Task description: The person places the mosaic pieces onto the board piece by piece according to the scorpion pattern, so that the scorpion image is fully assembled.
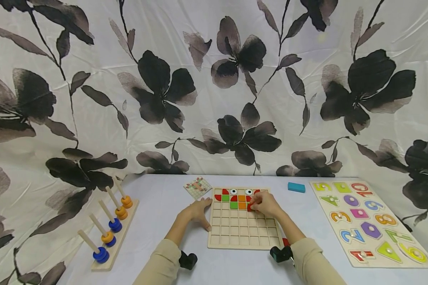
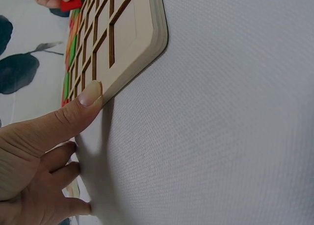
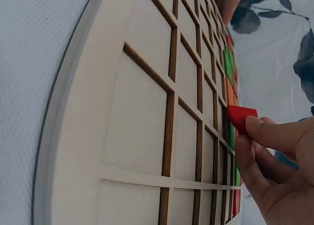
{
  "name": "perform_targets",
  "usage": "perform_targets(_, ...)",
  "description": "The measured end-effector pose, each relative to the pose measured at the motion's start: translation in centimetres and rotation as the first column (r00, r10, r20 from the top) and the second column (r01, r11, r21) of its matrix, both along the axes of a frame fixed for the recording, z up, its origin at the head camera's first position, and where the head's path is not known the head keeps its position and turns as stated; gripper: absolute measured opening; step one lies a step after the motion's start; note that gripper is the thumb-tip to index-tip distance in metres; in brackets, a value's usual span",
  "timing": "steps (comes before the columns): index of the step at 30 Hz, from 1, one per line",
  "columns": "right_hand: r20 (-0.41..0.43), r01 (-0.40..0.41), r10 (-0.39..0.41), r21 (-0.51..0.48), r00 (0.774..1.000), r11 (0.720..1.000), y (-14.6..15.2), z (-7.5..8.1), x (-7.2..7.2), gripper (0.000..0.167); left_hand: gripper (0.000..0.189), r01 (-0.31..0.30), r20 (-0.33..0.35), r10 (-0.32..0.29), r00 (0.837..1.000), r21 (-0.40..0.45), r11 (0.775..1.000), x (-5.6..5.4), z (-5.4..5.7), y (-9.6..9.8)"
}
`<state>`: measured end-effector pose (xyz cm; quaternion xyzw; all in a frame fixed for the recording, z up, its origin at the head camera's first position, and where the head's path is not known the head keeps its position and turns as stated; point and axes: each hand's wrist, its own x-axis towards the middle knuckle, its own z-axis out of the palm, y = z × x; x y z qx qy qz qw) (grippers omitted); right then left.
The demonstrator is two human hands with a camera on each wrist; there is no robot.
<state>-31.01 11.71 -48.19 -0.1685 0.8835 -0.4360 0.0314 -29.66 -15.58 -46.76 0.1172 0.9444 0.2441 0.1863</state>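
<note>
A wooden grid board (image 1: pixel 244 230) lies in front of me in the head view. Its far rows hold red, green and orange tiles and two eye tiles (image 1: pixel 248 192). My right hand (image 1: pixel 266 204) pinches a red tile (image 3: pixel 240 117) between thumb and fingers, close over the grid beside an orange tile (image 1: pixel 242 205). In the right wrist view this tile has a curved side. My left hand (image 1: pixel 198 212) is at the board's left edge, fingers spread, its thumb (image 2: pixel 73 112) against the rim in the left wrist view.
A patterned card (image 1: pixel 197 187) lies beyond the board's left corner. A blue block (image 1: pixel 296 187) sits to the right, near a number-and-shape puzzle board (image 1: pixel 346 234). On the left stands a peg stacker (image 1: pixel 118 241) with blue and orange rings. Something red (image 1: pixel 285 241) shows by my right wrist.
</note>
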Motion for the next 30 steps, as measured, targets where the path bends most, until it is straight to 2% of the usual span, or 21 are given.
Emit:
perform_targets(9, 0.016, 0.009, -0.009, 0.01, 1.0, 1.0, -0.17, -0.2, -0.08, 0.004, 0.099, 0.003, -0.004, -0.003, 1.0, 0.0, 1.0, -0.17, -0.1, -0.09)
perform_targets(13, 0.006, 0.009, -0.01, 0.043, 1.0, 0.999, -0.28, -0.14, -0.1, 0.004, 0.099, -0.003, -0.001, 0.003, 1.0, -0.007, 1.0, -0.21, -0.16, -0.09)
perform_targets(19, -0.001, -0.028, 0.028, 0.078, 1.0, 0.997, -0.41, -0.14, 0.21, 0.005, 0.099, -0.008, -0.001, 0.008, 1.0, -0.011, 1.0, -0.28, -0.31, 0.04)
perform_targets(30, -0.074, -0.048, 0.057, 0.116, 0.996, 0.992, -0.33, -0.27, 0.69, 0.005, 0.099, 0.001, -0.007, -0.001, 1.0, -0.012, 1.0, -0.23, -0.26, -0.06)
